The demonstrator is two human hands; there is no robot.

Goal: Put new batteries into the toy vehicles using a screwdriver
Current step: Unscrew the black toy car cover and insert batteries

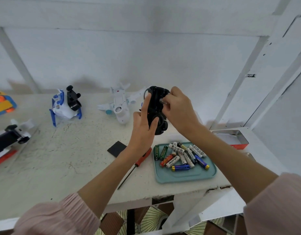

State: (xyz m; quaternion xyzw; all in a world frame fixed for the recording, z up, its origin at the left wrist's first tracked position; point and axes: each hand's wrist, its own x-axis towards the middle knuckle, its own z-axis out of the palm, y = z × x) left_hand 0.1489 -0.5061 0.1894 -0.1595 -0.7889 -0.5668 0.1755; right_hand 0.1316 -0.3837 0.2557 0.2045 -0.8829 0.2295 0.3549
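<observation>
The black toy vehicle (156,110) is being held upside down above the desk (65,158), just behind the teal tray (185,177) of loose batteries (182,156). The left hand (143,128) is gripping it from the side, thumb and fingers curled round the body, while the right hand (178,109) is pinching a small battery (163,102) against the open underside, so the step in hand looks like seating a cell in the compartment. The dark cover plate (116,148) is lying flat on the desk, and the red-handled screwdriver (138,164) is resting beside it, partly under the left forearm, its tip pointing toward the near edge. Next, the move is probably calling for pressing the cell home, then fetching the cover and the screwdriver. The tray is sitting close to the desk's front-right corner, so reaching there wants care. Open room lies on the near left of the desk; the white plane (120,106), the blue-and-white toy (66,106) and others are waiting well apart toward the back and left.
</observation>
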